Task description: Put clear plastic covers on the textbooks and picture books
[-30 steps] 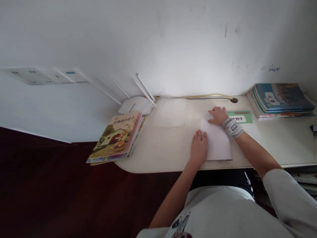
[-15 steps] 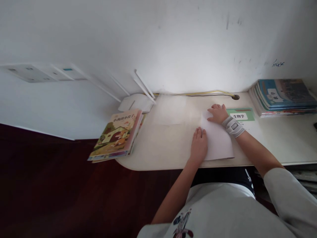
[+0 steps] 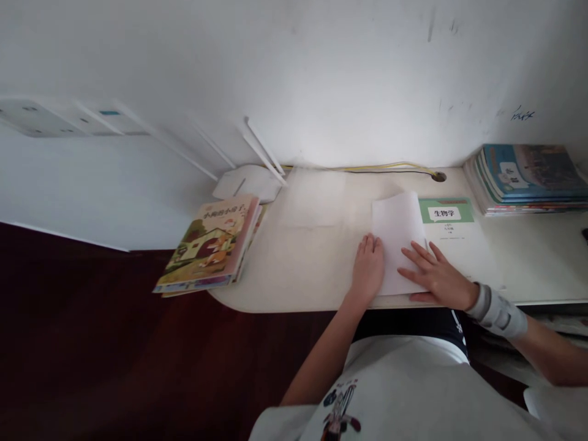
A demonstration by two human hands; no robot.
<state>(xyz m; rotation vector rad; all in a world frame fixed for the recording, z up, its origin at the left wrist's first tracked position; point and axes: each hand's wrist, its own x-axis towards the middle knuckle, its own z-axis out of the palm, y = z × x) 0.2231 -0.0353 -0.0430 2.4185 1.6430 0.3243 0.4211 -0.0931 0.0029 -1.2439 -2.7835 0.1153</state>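
Note:
A folded white paper sheet (image 3: 397, 242) lies on the pale desk (image 3: 316, 269), near its front edge. My left hand (image 3: 367, 266) rests flat against the sheet's left edge. My right hand (image 3: 436, 275) lies flat with its fingertips on the sheet's right edge, and a grey wrist brace (image 3: 497, 312) sits on that forearm. Neither hand grips the paper. To the right of the sheet is a biology textbook (image 3: 448, 229) with a green label, partly under my right hand's fingers.
A picture book (image 3: 206, 245) overhangs the desk's left side, above a dark red floor. A white router (image 3: 245, 184) with antennas stands at the wall. A stack of books (image 3: 528, 180) fills the back right corner. A yellow cable (image 3: 390, 166) runs along the wall.
My right hand has moved from the top of the sheet down to its right edge, uncovering the sheet's upper part and the textbook's label. My left hand has stayed in place.

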